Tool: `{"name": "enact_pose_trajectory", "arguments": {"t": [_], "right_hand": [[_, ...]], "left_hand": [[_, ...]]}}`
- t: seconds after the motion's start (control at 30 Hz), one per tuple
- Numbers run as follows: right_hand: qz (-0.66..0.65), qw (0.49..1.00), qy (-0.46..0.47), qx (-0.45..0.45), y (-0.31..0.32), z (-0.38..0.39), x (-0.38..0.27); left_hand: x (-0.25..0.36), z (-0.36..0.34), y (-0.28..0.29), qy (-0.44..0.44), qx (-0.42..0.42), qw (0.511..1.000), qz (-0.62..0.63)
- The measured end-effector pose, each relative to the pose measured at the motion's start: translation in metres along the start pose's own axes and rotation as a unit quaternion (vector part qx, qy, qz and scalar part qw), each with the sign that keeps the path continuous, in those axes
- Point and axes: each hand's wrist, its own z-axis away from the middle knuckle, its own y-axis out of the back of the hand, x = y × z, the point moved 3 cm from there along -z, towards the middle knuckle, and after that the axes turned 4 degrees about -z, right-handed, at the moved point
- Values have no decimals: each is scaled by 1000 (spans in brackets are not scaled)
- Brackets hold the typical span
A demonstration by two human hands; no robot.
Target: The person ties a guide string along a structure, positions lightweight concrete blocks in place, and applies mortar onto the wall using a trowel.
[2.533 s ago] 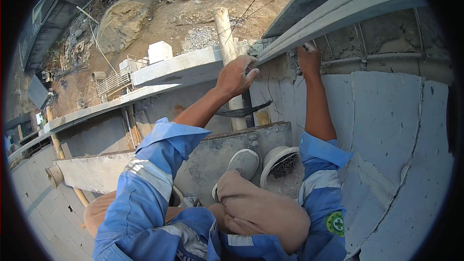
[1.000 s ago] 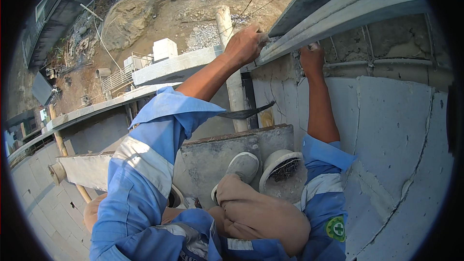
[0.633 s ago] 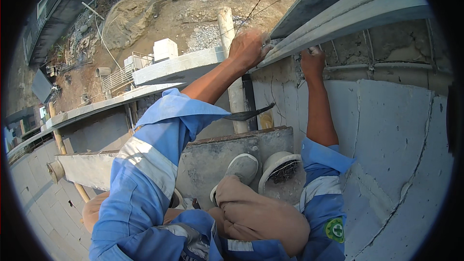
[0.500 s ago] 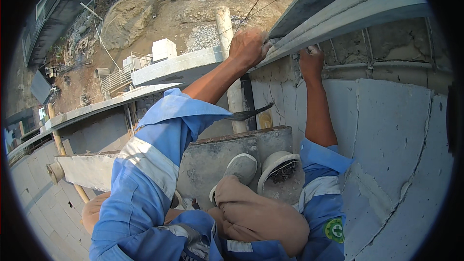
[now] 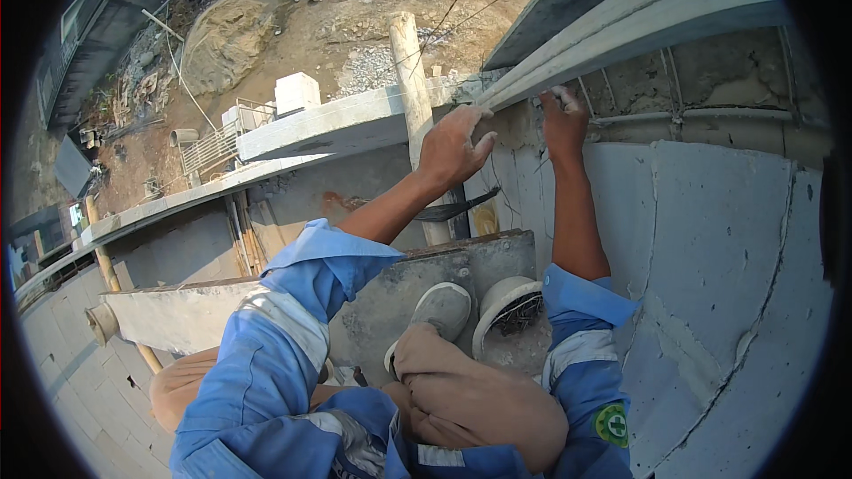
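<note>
My left hand (image 5: 451, 149) is at the near end of a long grey concrete moulding (image 5: 639, 35), its thumb apart from the fingers and nothing visible in it. Its fingertips are close to the moulding's lower end; contact cannot be made out. My right hand (image 5: 564, 122) is raised just under the moulding, beside thin steel bars (image 5: 672, 84) set against the rough wall. Its fingers are curled in a pinch, and what they hold, if anything, is too small to name. Below my hands a round bucket (image 5: 497, 346) contains dark thin metal pieces, perhaps nails or wire ties.
I crouch on a narrow board platform (image 5: 404, 293), one grey shoe (image 5: 442, 309) on it. A wooden pole (image 5: 410, 80) rises ahead beside a concrete ledge (image 5: 328, 124), with a drop to the ground beyond. Grey wall panels (image 5: 701, 257) stand at right. A black strap (image 5: 453, 210) hangs near the pole.
My left hand has come off the moulding, moving down and toward me, and its thumb has opened out. My right hand has shifted slightly left, its fingers now in view below the moulding.
</note>
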Motion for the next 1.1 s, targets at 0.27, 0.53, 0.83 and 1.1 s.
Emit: {"name": "enact_pose_trajectory", "arguments": {"t": [0.27,0.53,0.83,1.1], "right_hand": [[-34,998,-47,7,-2,0,6],[-45,998,-46,6,3,-2,10],[-58,997,-45,19,-1,-1,16],[-37,998,-37,33,-1,8,14]], "left_hand": [[-27,-28,-28,339,-18,809,480],[-13,-19,5,239,41,952,188],[-21,-42,36,19,85,972,-217],[-21,-41,31,14,75,981,-180]]}}
